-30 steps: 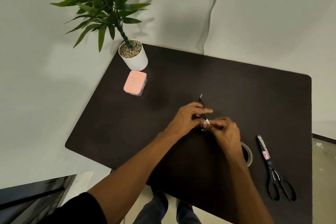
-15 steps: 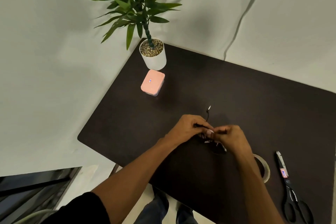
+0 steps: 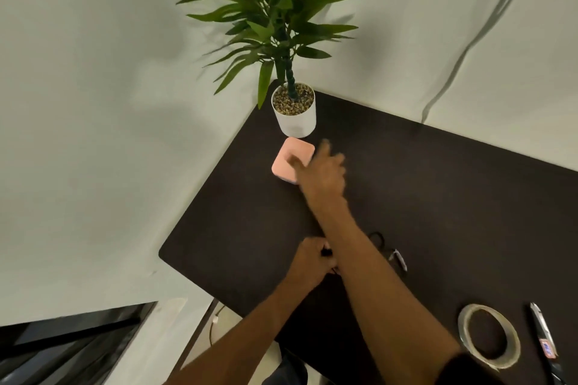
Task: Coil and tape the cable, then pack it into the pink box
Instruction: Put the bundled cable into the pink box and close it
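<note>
Cable (image 3: 380,242) gripped in left hand (image 3: 308,262); blurred right hand's (image 3: 322,173) fingers seemingly spread over pink box (image 3: 289,161).

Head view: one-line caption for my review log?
Right hand reaches onto the pink box beside the potted plant; left hand grips the cable.

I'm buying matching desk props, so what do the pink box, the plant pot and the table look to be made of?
Pink box: probably matte plastic, given its even colour, rounded corners and lack of shine; silicone is possible. Plant pot: smooth white ceramic or plastic, it's hard to tell which; pebbles fill the top. Table: very dark, matte board, perhaps laminate or wood veneer; no grain is clear.
</note>
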